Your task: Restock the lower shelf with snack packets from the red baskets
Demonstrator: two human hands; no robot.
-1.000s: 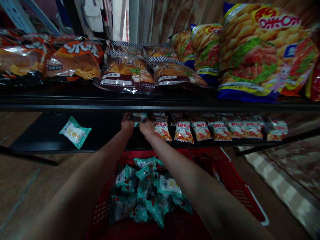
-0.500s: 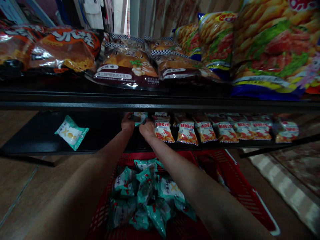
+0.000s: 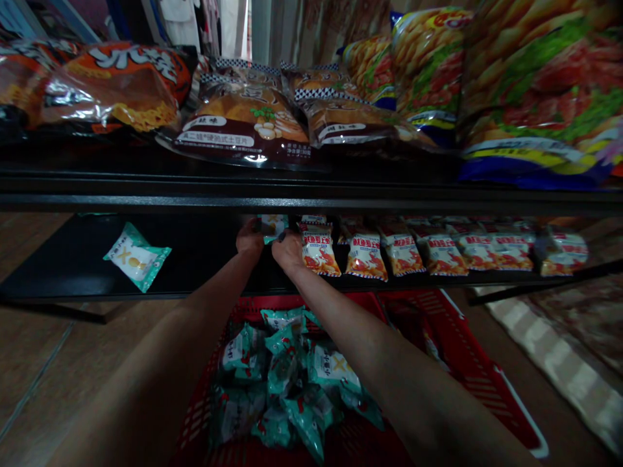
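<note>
Both my hands reach under the upper shelf onto the lower shelf. Between them is a teal and white snack bag (image 3: 273,226), its top hidden by the shelf edge above. My left hand (image 3: 250,239) grips the bag's left side, while my right hand (image 3: 288,250) has hold of its right side, fingers partly hidden. Just right of my right hand stands a white and orange snack bag (image 3: 318,250), first in a row of the same kind. Another teal snack bag (image 3: 137,256) lies alone toward the left end of the lower shelf.
Below my forearms, a red basket (image 3: 195,415) holds several teal snack bags (image 3: 287,363). The black upper shelf's edge (image 3: 311,202) runs across just above my hands, carrying large chip bags (image 3: 243,126). A second red basket section (image 3: 467,363) with a white handle is at right.
The view has shifted slightly, so the upper bags appear a little higher and larger. My hands stay at the teal snack bag with hardly any movement.
</note>
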